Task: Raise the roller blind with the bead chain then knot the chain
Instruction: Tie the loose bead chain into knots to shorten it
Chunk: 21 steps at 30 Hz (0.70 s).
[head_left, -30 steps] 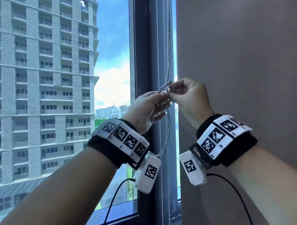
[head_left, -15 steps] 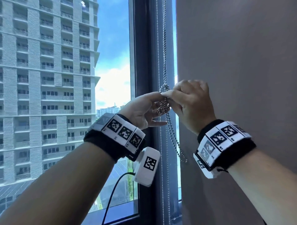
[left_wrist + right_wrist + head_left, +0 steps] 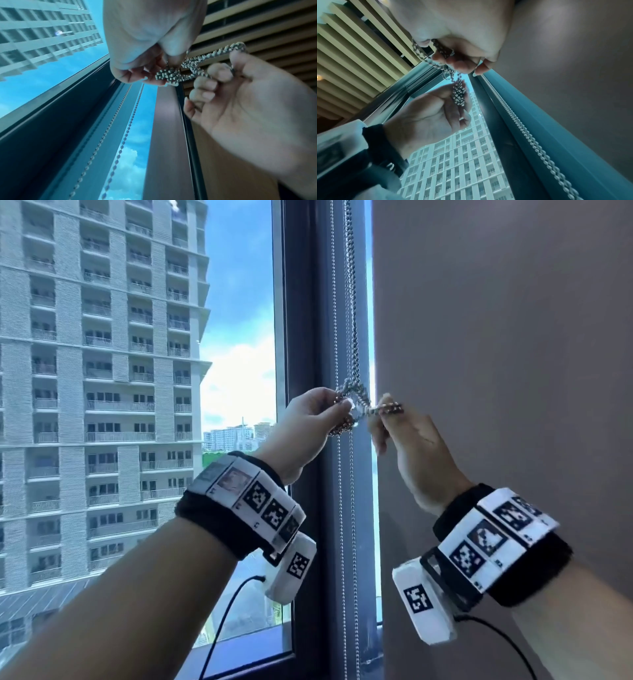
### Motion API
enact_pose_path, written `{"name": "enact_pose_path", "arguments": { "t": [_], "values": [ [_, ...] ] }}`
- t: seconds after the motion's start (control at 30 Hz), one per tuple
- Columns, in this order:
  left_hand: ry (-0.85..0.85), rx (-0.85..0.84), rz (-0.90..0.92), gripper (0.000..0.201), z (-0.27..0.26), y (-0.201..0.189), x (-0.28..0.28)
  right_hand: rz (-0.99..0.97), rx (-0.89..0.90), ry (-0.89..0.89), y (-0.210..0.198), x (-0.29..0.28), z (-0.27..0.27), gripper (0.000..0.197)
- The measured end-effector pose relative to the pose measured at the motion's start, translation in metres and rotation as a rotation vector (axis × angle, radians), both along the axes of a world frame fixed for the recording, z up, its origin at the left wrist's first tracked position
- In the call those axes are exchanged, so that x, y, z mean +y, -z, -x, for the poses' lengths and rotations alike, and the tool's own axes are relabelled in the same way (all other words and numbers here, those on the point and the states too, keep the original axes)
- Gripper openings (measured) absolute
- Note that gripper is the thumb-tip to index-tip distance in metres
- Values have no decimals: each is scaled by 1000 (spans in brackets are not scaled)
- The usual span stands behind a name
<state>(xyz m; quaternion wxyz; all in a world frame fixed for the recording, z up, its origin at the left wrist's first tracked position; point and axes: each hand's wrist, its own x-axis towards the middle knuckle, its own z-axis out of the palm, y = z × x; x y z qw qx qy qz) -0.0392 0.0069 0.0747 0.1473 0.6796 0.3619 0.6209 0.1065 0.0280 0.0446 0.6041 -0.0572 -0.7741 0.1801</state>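
Left hand raised in front of the dark window frame, palm turned toward the right hand, thumb and fingertips pinching a bunched clump of the bead chain; in the left wrist view the clump sits between the left thumb and the curled fingers. Right hand at about the same height, just right of the left one, back of hand toward the wall, index and thumb pinching a short doubled run of chain that pokes out to the right past the fingertips. Other right fingers curled loosely in; right wrist view shows chain strands running through that hand's grip and down to the clump in the left hand. Between the two hands a loose knot of twisted chain, loops visibly open. Above the knot the doubled chain runs straight up out of frame, taut-looking. Behind it two thin plain strands hang down along the frame, past both wrists. Both forearms angled up and inward, wrist bands with printed markers on each. Tower block and sky outside the glass. Blind itself not in view.
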Motion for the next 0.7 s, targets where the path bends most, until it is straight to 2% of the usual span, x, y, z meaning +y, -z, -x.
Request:
{"name": "enact_pose_path", "arguments": {
  "t": [0.13,0.23,0.3,0.37,0.43,0.5,0.57,0.7],
  "values": [
    [160,-1,126,9,7,5,-3,193,-26,-153,38,6,-8,43],
    [296,-54,181,3,12,10,-5,275,-45,-190,64,9,-14,40],
    [327,-76,191,8,16,12,-4,315,-51,-202,76,9,-16,53],
    [336,-88,199,13,18,14,-2,346,-69,-177,84,8,-16,70],
    [339,-91,201,14,17,16,0,369,-55,-161,88,5,-14,75],
    [323,-133,186,22,15,15,1,441,-36,-181,88,1,-11,72],
    [281,-183,163,31,14,14,3,548,-19,-203,87,-3,-8,59],
    [184,-66,72,17,7,15,1,625,-71,-128,91,-11,2,59]
  ]
}}
